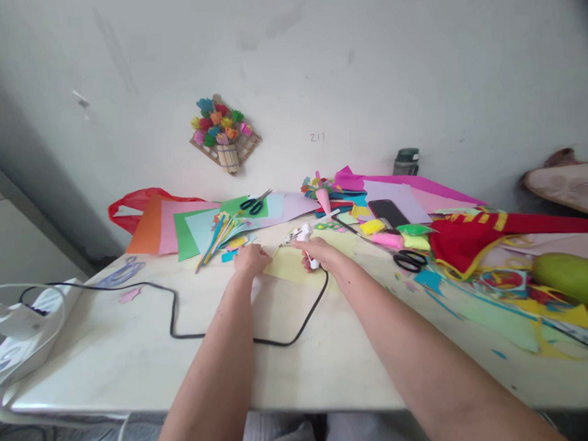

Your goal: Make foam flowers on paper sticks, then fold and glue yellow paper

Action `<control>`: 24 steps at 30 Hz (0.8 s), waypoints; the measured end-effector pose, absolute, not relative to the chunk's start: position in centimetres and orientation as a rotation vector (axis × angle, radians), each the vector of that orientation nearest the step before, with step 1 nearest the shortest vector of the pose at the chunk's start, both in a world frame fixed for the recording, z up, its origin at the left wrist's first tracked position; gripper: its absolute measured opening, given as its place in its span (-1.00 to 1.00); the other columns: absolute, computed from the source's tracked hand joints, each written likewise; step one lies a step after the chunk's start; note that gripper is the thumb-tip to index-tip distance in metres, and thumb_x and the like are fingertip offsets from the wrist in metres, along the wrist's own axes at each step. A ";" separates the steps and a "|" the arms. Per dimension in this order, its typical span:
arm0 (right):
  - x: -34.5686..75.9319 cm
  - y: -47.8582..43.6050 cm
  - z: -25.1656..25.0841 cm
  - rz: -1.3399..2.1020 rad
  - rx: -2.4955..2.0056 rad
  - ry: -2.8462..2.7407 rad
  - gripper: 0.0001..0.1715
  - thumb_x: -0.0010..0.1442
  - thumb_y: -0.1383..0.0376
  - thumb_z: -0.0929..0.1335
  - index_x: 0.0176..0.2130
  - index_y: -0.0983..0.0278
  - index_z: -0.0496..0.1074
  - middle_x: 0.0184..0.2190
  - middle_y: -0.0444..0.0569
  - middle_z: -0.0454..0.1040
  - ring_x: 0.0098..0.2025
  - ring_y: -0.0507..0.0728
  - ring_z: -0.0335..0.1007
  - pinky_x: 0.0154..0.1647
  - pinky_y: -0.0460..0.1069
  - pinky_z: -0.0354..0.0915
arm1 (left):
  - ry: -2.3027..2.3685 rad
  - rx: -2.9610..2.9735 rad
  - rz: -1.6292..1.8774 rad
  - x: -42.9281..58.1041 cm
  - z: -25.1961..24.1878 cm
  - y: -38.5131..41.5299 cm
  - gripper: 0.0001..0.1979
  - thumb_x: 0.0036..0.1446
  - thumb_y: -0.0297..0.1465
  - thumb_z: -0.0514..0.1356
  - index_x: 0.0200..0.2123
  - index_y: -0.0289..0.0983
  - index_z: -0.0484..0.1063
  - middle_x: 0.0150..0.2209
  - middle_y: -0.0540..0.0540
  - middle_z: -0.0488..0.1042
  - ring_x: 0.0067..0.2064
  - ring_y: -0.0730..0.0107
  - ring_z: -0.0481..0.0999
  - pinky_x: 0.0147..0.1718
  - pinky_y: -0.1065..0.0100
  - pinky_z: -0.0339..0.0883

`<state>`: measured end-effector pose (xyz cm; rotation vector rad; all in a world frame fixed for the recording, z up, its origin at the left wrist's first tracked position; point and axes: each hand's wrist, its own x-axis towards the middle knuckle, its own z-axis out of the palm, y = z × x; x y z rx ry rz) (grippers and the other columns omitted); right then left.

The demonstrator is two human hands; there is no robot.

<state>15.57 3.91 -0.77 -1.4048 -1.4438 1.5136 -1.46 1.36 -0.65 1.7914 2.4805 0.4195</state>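
Note:
My right hand (313, 251) is wrapped round a white glue gun (304, 233), whose black cord runs down and left over the table. The gun's metal front end points left, above a pale yellow sheet (289, 266). Just left of it, my left hand (251, 258) has its fingers closed together near the sheet's left edge; what they hold, if anything, is too small to make out. Thin paper strips (219, 235) and small blue and yellow paper pieces lie behind my left hand.
Coloured sheets (168, 229) and scissors (255, 202) lie at the back. A pink paper cone (324, 201) stands behind the glue gun. Rightward are a phone (388, 213), clay packs (403, 240), scissors (410, 261), red cloth (463, 242) and a green fruit (569, 278). A power strip (45, 322) lies left.

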 end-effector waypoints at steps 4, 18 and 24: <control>15.7 3.7 -0.7 1.527 -1.396 -1.466 -0.62 0.04 0.11 0.33 -0.57 0.30 0.16 -0.83 -0.18 0.19 -0.77 0.00 0.16 -0.78 -0.10 0.21 | 2.491 1.808 0.433 -1.4 -0.9 1.6 -0.84 -0.19 -0.36 0.13 -0.46 -0.18 0.48 -0.23 -0.10 0.50 -0.01 0.15 0.31 -0.19 0.27 0.18; 15.7 3.2 -0.5 1.558 -1.390 -1.525 -0.54 -0.02 0.01 0.35 -0.56 0.30 0.15 -0.83 -0.19 0.19 -0.79 -0.02 0.16 -0.78 -0.11 0.22 | 2.511 1.846 0.471 -1.3 -1.1 1.8 -0.82 -0.14 -0.31 0.12 -0.42 -0.17 0.48 -0.27 -0.10 0.51 -0.04 0.17 0.33 -0.16 0.26 0.15; 15.6 3.3 -0.5 1.554 -1.400 -1.508 -0.59 0.02 0.07 0.34 -0.56 0.30 0.15 -0.82 -0.20 0.18 -0.79 -0.02 0.16 -0.77 -0.10 0.23 | 2.519 1.767 0.342 -2.2 -0.6 1.3 -0.79 -0.20 -0.25 0.17 -0.42 -0.14 0.49 -0.28 -0.10 0.50 -0.05 0.14 0.33 -0.21 0.26 0.19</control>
